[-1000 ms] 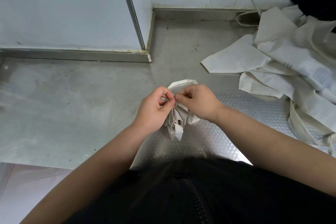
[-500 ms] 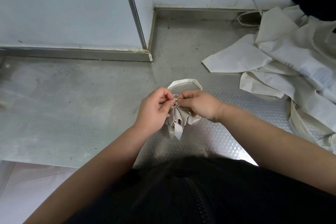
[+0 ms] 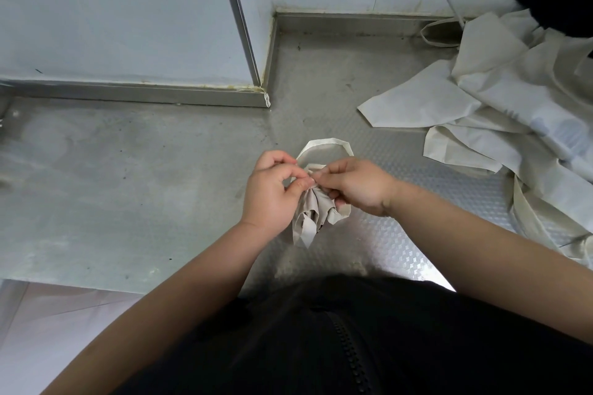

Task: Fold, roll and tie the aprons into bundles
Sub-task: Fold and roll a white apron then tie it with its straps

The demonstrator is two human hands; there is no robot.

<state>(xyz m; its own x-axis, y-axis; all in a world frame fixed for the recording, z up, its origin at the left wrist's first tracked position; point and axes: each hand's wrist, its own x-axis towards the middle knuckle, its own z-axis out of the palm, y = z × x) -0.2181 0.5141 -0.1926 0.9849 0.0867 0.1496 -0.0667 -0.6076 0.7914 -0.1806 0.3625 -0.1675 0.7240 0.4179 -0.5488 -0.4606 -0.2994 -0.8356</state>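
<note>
On the near middle of the dull, scuffed stainless-steel counter (image 3: 128, 189), just in front of the person's black zipped top: one small, crumpled beige cloth apron bundle (image 3: 313, 218), held between both hands.

Progress, as judged:
- Folding and rolling of this apron look finished. The cloth is gathered into a tight, compact wad.
- Tying is under way. A flat beige strap loop (image 3: 324, 144) stands out from the far side of the bundle, slack and open. No finished knot can be seen; the fingers hide that spot.
- To the far right lies a loose heap of off-white aprons (image 3: 513, 112), unfolded, overlapping, straps trailing toward the near edge. These look untouched, so most of the job seems left. How many are in the heap cannot be counted.
- No finished bundles in view.

Grip:
- Left hand (image 3: 272, 192): thumb and forefinger pinched on the strap at the bundle's far end, other fingers curled.
- Right hand (image 3: 359, 186): fingertips pinching the strap against the left hand's, lower fingers tucked round the bundle's right side.

Look of the bundle: short, puckered at the far end where the hands meet, flaring at the near end into creased pleats and one pointed flap. The near end hangs close over the counter; whether it touches cannot be told. Thin, limp cloth, likely to spring loose if the strap is let go before the knot is drawn tight.
</note>
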